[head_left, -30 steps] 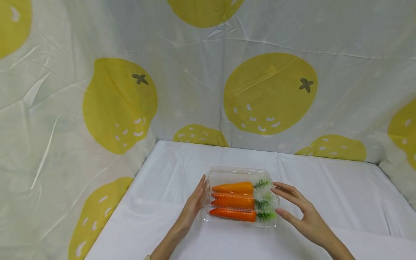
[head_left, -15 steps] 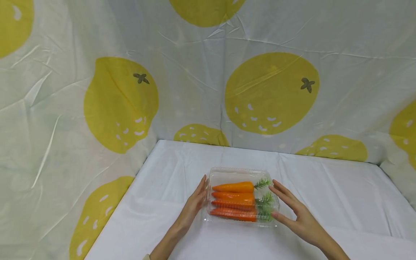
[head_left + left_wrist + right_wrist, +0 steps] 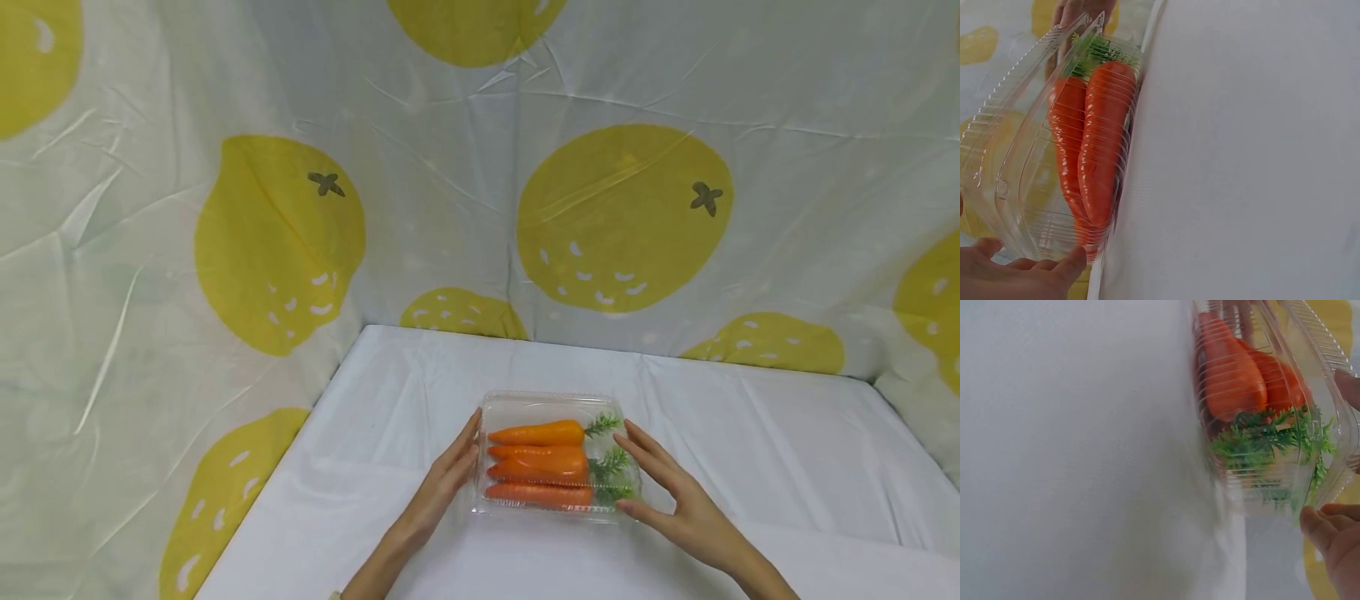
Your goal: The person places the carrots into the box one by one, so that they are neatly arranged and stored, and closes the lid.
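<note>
A clear plastic clamshell box [image 3: 555, 407] rests on the white cloth with several orange carrots [image 3: 538, 432] lying side by side in it, green tops to the right. Its ribbed lid stands partly raised, the front edge above the nearest carrot; the wrist views show the gap between lid and base. My left hand [image 3: 438, 492] touches the box's left side with fairly straight fingers. On the right side, my right hand [image 3: 678, 500] touches it with extended fingers at the back and the thumb near the front corner. Thumb [image 3: 1311, 522] contact shows at the rim in the right wrist view.
White cloth [image 3: 397, 392] covers the table around the box. Behind and to the left hangs a pale curtain [image 3: 435, 183] printed with large yellow lemons.
The lid's ribbed front edge has come forward and down over the nearest carrot. My right hand has moved slightly left with it; my left hand has shifted only a little.
</note>
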Demonstrator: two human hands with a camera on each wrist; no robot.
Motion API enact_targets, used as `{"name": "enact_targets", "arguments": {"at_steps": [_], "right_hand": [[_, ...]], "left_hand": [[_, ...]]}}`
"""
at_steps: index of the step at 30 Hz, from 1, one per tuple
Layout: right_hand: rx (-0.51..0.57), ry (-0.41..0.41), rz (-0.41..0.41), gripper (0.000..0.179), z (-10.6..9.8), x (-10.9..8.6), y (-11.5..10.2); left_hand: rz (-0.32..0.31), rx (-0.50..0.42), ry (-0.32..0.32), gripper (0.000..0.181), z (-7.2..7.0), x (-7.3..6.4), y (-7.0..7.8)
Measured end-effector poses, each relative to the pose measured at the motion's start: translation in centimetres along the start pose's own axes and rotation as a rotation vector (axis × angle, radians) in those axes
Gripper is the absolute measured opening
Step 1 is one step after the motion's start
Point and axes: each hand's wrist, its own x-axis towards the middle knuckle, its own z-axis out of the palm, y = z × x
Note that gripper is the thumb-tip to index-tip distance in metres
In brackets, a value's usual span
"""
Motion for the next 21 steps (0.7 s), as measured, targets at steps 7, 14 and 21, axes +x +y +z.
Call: {"name": "enact_targets", "arguments": {"at_steps": [7, 14, 21], "right_hand": [[0.008, 0.004, -0.019, 0.084, 0.29, 0.02, 0.21], [0.103, -0.012, -0.037, 0.081, 0.46, 0.07, 0.36], [0.124, -0.023, -0.018, 0.084, 0.53, -0.05, 0.67]], "left_hand": [[0.052, 0.004, -0.048, 0.068, -0.15, -0.14, -0.21], [0.063, -0.021, -0.083, 0.074, -0.32, -0.12, -0.41], [0.064, -0.022, -0.090, 0.076, -0.33, -0.15, -0.45]]}}
